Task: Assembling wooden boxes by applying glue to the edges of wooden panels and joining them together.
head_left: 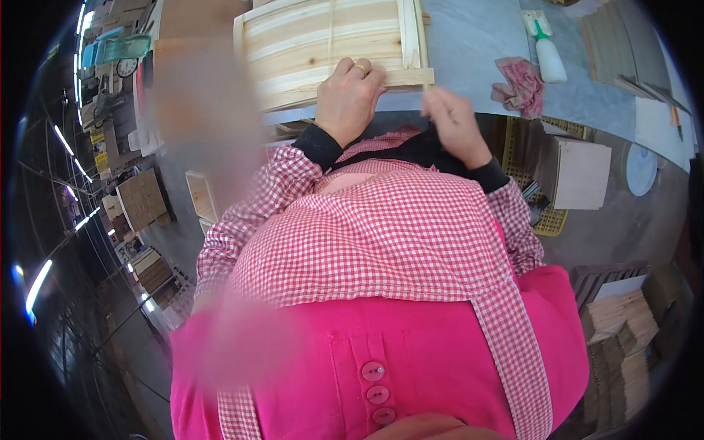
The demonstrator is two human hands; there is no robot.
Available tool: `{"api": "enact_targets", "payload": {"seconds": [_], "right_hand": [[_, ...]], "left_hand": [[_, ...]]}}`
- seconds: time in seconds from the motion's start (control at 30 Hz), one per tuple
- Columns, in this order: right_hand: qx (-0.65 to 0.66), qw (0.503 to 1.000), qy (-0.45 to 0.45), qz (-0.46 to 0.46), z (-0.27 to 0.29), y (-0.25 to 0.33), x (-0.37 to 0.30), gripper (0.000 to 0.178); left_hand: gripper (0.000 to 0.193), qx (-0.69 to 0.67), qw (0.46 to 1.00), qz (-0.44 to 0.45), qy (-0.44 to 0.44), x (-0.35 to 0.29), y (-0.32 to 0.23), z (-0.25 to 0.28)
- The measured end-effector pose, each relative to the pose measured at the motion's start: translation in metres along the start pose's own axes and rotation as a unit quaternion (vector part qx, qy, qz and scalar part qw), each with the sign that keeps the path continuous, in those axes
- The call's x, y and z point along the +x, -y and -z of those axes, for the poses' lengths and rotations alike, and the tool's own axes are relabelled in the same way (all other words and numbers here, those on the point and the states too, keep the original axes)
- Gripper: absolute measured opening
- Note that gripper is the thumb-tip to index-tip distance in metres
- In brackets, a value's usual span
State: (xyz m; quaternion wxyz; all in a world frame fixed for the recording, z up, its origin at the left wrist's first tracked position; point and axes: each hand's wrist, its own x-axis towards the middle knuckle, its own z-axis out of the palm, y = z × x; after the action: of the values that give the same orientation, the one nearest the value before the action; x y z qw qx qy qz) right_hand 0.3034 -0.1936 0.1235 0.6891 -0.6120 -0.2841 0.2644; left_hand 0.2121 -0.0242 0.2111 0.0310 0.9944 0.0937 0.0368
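A pale wooden framed panel [290, 48], with raised strips along its edges, lies on the blue-grey worktop before me. My left hand [348, 99] is closed over the panel's near rail with its fingers bent, and a ring shows on one finger. Just off the panel's near right corner, my right hand [456, 125] is curled with thumb and fingers together. Whatever it may hold is hidden. To the right on the worktop lie a crumpled pink cloth [519, 86] and a white bottle with a green nozzle [550, 59].
Stacked thin boards [616, 44] lie at the far right of the worktop [469, 44]. Below its edge stand a yellow crate [551, 221] and upright pale panels [581, 174]. A round bluish lid or stool top [641, 170] is farther right. Blurred pinkish smears cover part of the left side.
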Motion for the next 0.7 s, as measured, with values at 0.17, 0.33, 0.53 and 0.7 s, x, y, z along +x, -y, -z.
{"api": "enact_targets", "payload": {"seconds": [0.17, 0.33, 0.53, 0.7], "right_hand": [[-0.006, 0.984, 0.163, -0.078, -0.006, -0.025, -0.01, 0.032], [0.006, 0.975, 0.13, -0.177, 0.027, -0.078, 0.002, 0.036], [-0.047, 0.979, 0.102, -0.172, 0.057, -0.084, 0.043, 0.038], [-0.082, 0.993, 0.07, -0.05, 0.031, -0.051, 0.099, 0.04]], "left_hand": [[0.02, 0.003, 1.0, -0.01, -0.009, -0.003, 0.001, -0.001], [0.019, 0.001, 1.0, -0.014, -0.004, 0.001, 0.003, 0.002], [0.02, -0.021, 0.999, -0.021, -0.024, -0.004, 0.005, -0.003], [0.021, -0.02, 0.998, -0.032, -0.046, 0.003, 0.009, -0.008]]}}
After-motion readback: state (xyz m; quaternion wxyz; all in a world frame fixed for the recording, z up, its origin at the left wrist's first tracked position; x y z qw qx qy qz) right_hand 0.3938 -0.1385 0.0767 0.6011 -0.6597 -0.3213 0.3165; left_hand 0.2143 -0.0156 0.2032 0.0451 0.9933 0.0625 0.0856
